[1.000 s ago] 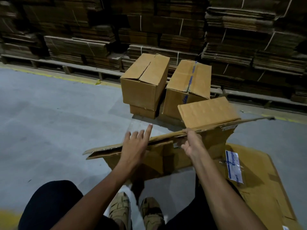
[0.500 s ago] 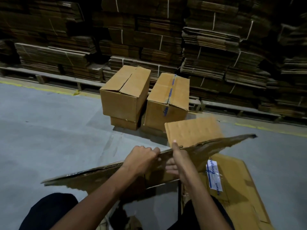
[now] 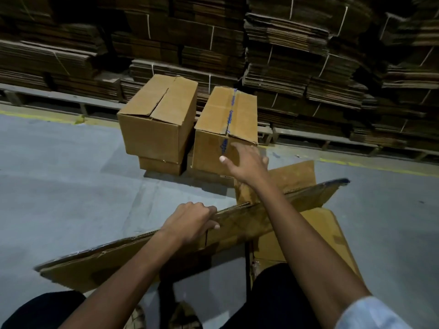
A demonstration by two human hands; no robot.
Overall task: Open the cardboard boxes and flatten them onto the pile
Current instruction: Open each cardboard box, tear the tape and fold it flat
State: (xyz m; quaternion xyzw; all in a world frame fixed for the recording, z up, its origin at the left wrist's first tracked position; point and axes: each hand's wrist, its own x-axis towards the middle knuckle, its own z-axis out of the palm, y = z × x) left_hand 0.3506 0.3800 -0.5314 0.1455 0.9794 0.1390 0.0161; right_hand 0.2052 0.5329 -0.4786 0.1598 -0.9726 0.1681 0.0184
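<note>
A flattened cardboard box (image 3: 240,224) stands on edge across my lap, running from lower left to upper right. My left hand (image 3: 190,222) is shut on its top edge near the middle. My right hand (image 3: 247,163) is open, fingers spread, stretched out over the flattened box toward the front face of a taped box (image 3: 225,115) with blue printed tape. Left of that one stands a taller box (image 3: 156,119) with untaped top flaps, resting on a smaller box (image 3: 161,165). A pile of flattened cardboard (image 3: 327,236) lies on the floor at my right.
Tied bundles of flattened cardboard (image 3: 285,55) are stacked high on pallets along the whole back wall. A yellow line (image 3: 370,166) runs on the grey concrete floor (image 3: 59,174) in front of them. My knees and sandals show at the bottom.
My right hand let go of the flattened box's edge and reached forward toward the taped box. My left hand kept its grip. The view moved closer to the boxes.
</note>
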